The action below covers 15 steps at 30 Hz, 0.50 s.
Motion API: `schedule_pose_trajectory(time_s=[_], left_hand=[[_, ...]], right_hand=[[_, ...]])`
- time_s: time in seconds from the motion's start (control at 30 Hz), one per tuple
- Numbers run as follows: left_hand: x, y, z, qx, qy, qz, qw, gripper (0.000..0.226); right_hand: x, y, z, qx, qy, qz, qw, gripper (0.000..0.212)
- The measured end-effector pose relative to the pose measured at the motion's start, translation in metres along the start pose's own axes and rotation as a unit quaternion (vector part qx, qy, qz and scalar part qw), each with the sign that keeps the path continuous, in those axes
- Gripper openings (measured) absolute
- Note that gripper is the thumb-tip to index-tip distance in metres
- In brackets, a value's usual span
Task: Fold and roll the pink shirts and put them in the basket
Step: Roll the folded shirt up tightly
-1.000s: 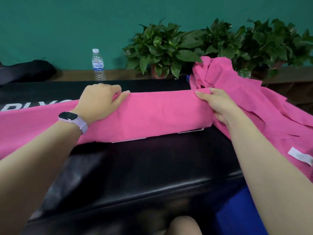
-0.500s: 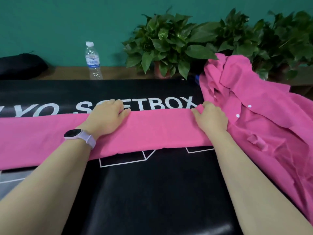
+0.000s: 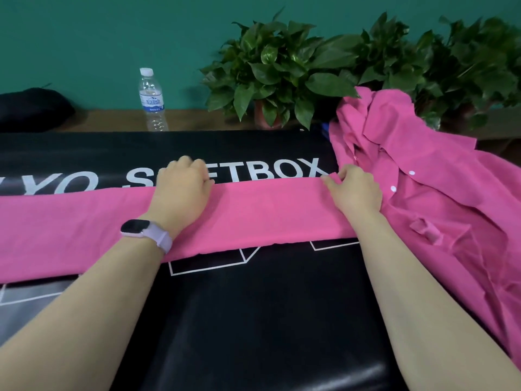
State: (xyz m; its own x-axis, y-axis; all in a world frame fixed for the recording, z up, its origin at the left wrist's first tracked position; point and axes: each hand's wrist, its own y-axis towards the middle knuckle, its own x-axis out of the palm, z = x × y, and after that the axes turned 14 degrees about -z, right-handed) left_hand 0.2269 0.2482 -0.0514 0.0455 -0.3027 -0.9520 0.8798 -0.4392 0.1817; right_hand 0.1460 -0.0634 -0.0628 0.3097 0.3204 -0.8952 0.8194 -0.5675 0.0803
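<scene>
A pink shirt (image 3: 267, 213) lies folded into a long flat band across the black padded surface (image 3: 253, 320), running off the left edge of the view. My left hand (image 3: 180, 190) rests on the band near its middle, fingers curled over its far edge. My right hand (image 3: 355, 190) grips the band's far edge at its right end. A heap of unfolded pink shirts (image 3: 439, 187) with white snap buttons lies just right of that hand. No basket is in view.
A water bottle (image 3: 152, 100) stands on the wooden ledge behind the surface. Potted green plants (image 3: 282, 71) line the ledge to the right. A black bag (image 3: 31, 108) sits at far left. White lettering marks the black surface.
The view tilted so more of the black surface and its lettering shows. Both hands slid to the band's far edge and curled over it; the band lies flatter.
</scene>
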Motion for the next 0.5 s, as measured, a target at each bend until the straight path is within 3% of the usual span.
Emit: schedule_pose_trajectory(time_s=[0.07,0.1,0.17,0.23,0.3,0.37,0.43,0.5], left_hand=[[-0.004,-0.012,0.032,0.093,0.017,0.040,0.995,0.013],[-0.003,-0.020,0.049,0.140,0.003,0.020,0.990,0.019],[0.010,-0.037,0.075,0.158,-0.014,-0.098,0.982,0.041],[0.025,-0.047,0.087,0.119,0.018,-0.188,0.975,0.068],[0.032,-0.050,0.088,0.106,0.045,-0.199,0.973,0.076],[0.032,-0.050,0.087,0.129,0.068,-0.178,0.973,0.067],[0.031,-0.050,0.085,0.141,0.053,-0.190,0.970,0.059],[0.029,-0.046,0.081,0.161,0.064,-0.216,0.961,0.061]], right_hand=[[-0.003,-0.004,-0.007,-0.001,-0.021,0.005,1.000,0.036],[-0.007,-0.009,-0.012,-0.009,-0.032,0.017,0.999,0.036],[-0.015,-0.022,-0.026,-0.053,-0.035,0.055,0.996,0.034],[-0.017,-0.045,-0.047,-0.128,0.024,0.054,0.990,0.027],[-0.009,-0.077,-0.074,-0.220,0.110,-0.034,0.969,0.024],[0.005,-0.105,-0.101,-0.281,0.157,-0.175,0.931,0.030],[0.017,-0.114,-0.115,-0.297,0.160,-0.267,0.903,0.041],[0.021,-0.106,-0.113,-0.252,0.183,-0.303,0.900,0.049]])
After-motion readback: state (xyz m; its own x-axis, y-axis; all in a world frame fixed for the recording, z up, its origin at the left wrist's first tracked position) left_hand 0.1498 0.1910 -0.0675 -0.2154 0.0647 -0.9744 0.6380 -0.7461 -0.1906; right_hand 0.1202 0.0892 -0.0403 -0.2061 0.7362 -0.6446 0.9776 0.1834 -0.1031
